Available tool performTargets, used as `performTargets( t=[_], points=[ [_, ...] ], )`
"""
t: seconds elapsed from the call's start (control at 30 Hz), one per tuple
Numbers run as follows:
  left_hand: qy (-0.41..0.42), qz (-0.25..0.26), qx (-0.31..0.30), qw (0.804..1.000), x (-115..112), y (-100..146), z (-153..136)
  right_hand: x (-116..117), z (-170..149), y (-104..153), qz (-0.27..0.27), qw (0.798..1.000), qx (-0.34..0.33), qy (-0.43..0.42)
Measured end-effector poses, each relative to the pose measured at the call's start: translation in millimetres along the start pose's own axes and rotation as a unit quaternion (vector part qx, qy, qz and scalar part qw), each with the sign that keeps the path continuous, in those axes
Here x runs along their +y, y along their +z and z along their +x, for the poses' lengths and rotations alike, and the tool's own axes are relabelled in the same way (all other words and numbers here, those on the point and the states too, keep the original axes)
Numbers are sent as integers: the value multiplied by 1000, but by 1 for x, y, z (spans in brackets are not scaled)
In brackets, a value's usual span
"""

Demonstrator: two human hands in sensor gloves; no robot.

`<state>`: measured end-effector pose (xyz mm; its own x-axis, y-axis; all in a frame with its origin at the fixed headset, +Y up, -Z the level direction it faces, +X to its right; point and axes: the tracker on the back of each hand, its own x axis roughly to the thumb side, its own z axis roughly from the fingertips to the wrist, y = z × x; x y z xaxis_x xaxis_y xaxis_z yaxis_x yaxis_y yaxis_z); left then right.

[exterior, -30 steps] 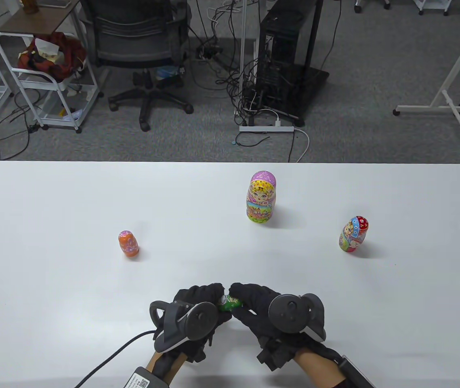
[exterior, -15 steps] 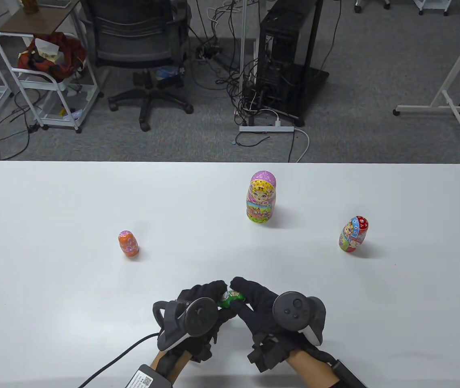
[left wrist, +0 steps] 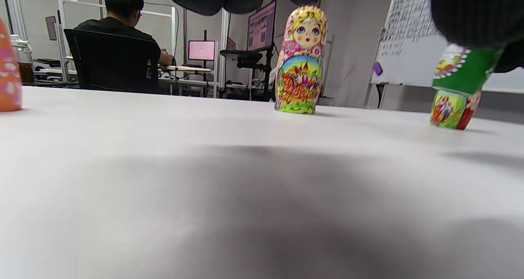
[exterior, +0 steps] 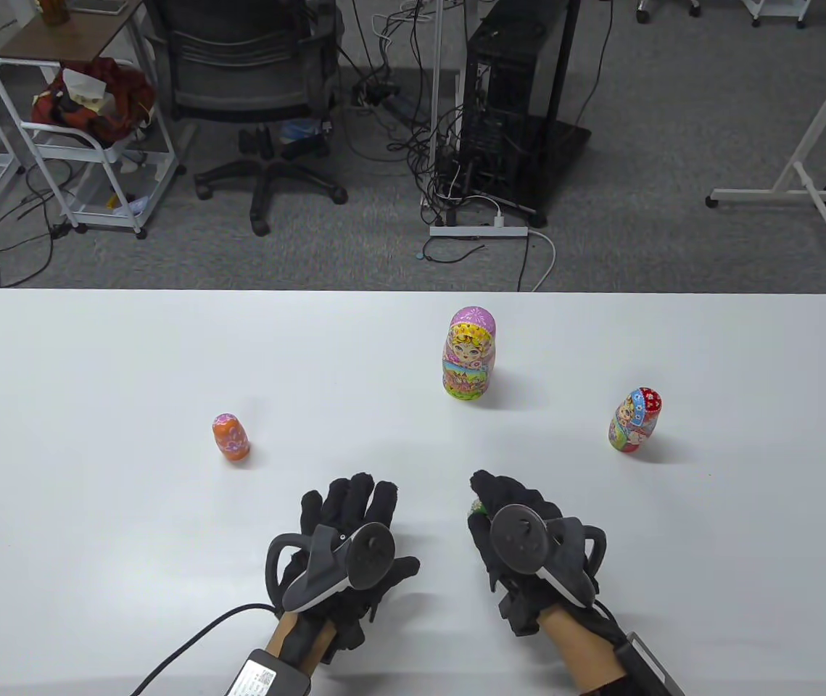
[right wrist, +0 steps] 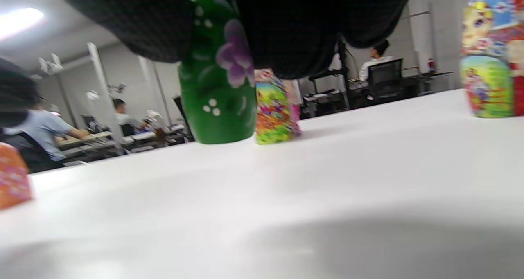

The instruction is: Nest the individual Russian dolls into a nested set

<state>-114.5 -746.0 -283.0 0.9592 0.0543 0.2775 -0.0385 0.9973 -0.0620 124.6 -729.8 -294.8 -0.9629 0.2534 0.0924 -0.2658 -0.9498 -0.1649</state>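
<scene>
My right hand (exterior: 489, 500) grips a small green doll (right wrist: 219, 86), mostly hidden under the fingers in the table view (exterior: 476, 509); its base is at or just above the table. It also shows in the left wrist view (left wrist: 462, 70). My left hand (exterior: 351, 504) lies flat and empty on the table, fingers spread, to the left of the right hand. A large pink doll (exterior: 469, 353) stands upright at centre back. A red and blue doll (exterior: 634, 420) stands at right. A small orange doll (exterior: 230, 437) stands at left.
The white table (exterior: 93, 362) ends at a far edge, with an office chair (exterior: 253, 87), a computer tower (exterior: 514, 94) and cables on the floor beyond it. A cable (exterior: 188, 645) runs from my left wrist.
The hands held the green doll together at the near centre. They have parted: the left hand let go and lies flat, the right hand carried the doll right and forward.
</scene>
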Motion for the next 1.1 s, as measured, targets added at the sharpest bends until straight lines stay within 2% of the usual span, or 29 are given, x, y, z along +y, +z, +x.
performTargets(
  t=[0.2, 0.37, 0.57, 0.67, 0.73, 0.83, 0.93, 1.0, 1.03, 1.1],
  points=[
    [-22, -29, 12, 999, -8, -2, -5, 11, -20, -8, 37, 997, 55, 26],
    [-12, -30, 16, 999, -7, -2, -9, 20, -30, -12, 64, 993, 85, 49],
    [-2, -26, 15, 1000, -7, -3, -9, 23, -34, -14, 75, 991, 98, 45],
    [14, -9, 42, 999, -2, -8, -19, 21, -30, -13, 89, 992, 79, 49],
    [20, 8, 82, 996, 7, -16, -39, 15, -24, -10, 74, 994, 59, 46],
    [45, 52, 167, 984, 27, -32, -87, 3, 0, -3, 40, 998, -10, 37],
    [77, 76, 259, 960, 37, -48, -142, -3, 26, 4, 30, 995, -82, 47],
    [113, 70, 336, 932, 34, -55, -179, -2, 41, 7, 41, 991, -116, 50],
    [134, 60, 353, 924, 30, -56, -190, -1, 44, 7, 49, 990, -122, 48],
    [205, -1, 374, 904, 18, -61, -212, 2, 50, 7, 64, 989, -131, 36]
  ],
)
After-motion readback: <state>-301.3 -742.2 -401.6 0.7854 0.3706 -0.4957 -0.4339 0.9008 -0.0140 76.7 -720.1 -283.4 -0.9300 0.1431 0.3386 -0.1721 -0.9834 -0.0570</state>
